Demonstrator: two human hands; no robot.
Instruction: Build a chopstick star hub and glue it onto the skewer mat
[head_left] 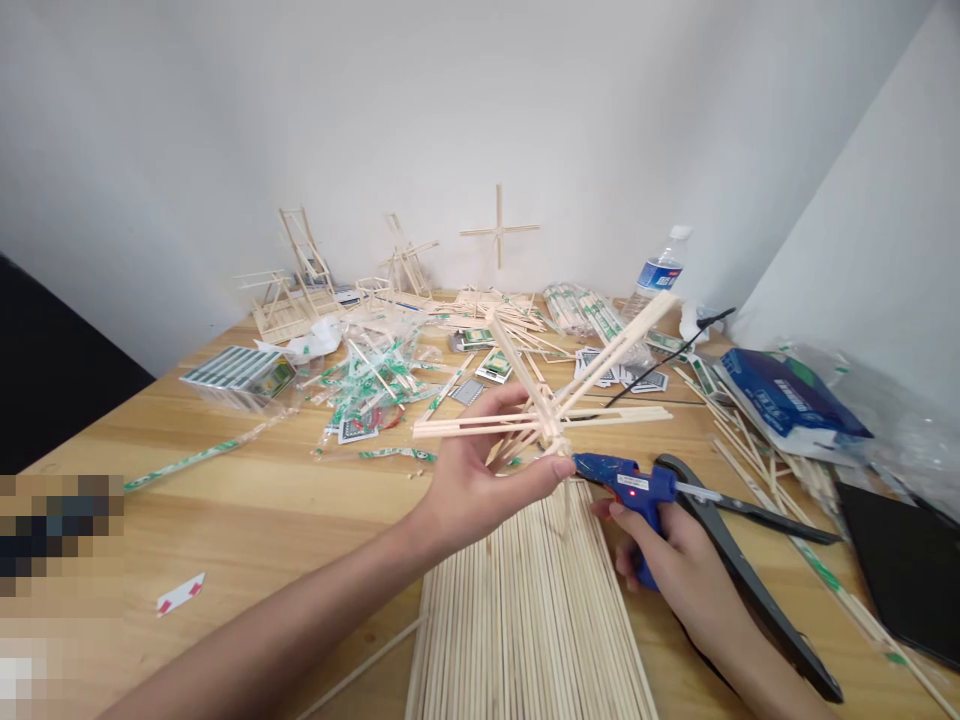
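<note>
In my left hand (487, 470) I grip a star-shaped frame of wooden chopsticks (611, 350), fingers around its hub and thumb along the near side. My right hand (667, 555) is wrapped round the handle of a blue hot glue gun (626, 482), whose small red light is lit. The gun's nozzle points left, close to the hub; whether it touches is hard to tell. A clear glue stick juts from the gun's back. Beneath both hands lies a flat panel of chopsticks (517, 610) set side by side.
Dark-handled cutters (757, 590) lie right of the glue gun. Green-and-clear wrappers (382, 355), loose chopsticks, card packs (244, 372) and a water bottle (661, 265) spread across the back. A blue packet (791, 400) and a black tablet-like slab (900, 565) sit at the right.
</note>
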